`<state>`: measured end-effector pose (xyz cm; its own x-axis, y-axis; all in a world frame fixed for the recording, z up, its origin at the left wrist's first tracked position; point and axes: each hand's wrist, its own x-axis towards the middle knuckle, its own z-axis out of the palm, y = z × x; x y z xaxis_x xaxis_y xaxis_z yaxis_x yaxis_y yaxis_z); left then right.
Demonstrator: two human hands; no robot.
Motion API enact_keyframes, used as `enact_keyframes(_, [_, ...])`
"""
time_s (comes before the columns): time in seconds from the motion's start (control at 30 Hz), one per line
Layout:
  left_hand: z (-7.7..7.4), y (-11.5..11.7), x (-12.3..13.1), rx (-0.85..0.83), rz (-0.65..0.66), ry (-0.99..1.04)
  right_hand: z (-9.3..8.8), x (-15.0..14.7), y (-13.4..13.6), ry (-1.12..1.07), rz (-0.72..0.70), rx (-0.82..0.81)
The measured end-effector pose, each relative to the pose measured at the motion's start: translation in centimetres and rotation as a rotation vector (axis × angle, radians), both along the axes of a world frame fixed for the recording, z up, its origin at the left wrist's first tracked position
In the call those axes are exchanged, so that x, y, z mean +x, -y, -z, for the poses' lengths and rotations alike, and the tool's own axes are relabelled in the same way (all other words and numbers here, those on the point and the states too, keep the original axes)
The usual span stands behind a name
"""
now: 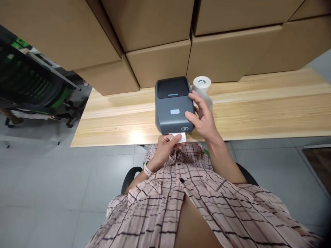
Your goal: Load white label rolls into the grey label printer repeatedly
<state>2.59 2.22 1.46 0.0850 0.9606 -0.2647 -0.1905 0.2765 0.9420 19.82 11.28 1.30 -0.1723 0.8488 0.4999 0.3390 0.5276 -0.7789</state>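
Note:
A dark grey label printer (172, 103) sits at the near edge of a light wooden table (258, 110). A white label (181, 137) sticks out of its front slot. My left hand (165, 148) pinches that label with closed fingers just below the printer. My right hand (203, 115) rests against the printer's right side, thumb on its front corner and fingers curved around it. A white roll of label tape (202, 86) stands right behind my right hand, beside the printer.
Brown cardboard boxes (160, 62) are stacked along the back of the table, close behind the printer. A black and green office chair (33, 86) stands at the left on the grey tiled floor. The chair under me (129, 177) shows at my sides.

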Motion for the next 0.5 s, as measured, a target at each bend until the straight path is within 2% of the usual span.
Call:
enact_keyframes(0.13, [0.6,0.6,-1.4,0.014,0.064,-0.059,-2.8,0.5,0.7,0.273,0.021,0.23])
enact_keyframes(0.23, [0.8,1.1,-3.6,0.006,0.096,-0.142,-3.9,0.4,0.6,0.404,-0.037,0.248])
enact_keyframes(0.3, [0.8,1.3,-5.5,0.047,-0.026,-0.19,-4.0,0.2,0.4,0.449,-0.069,0.23])
enact_keyframes(0.37, [0.3,0.9,-7.3,0.15,-0.228,-0.225,-3.8,0.1,0.2,0.464,-0.091,0.232])
enact_keyframes(0.43, [-0.4,-0.3,-8.9,0.265,-0.397,-0.236,-3.7,0.2,0.2,0.457,-0.093,0.24])
enact_keyframes(0.5, [-1.4,-2.4,-10.0,0.34,-0.49,-0.225,-3.9,0.8,0.5,0.397,-0.096,0.237])
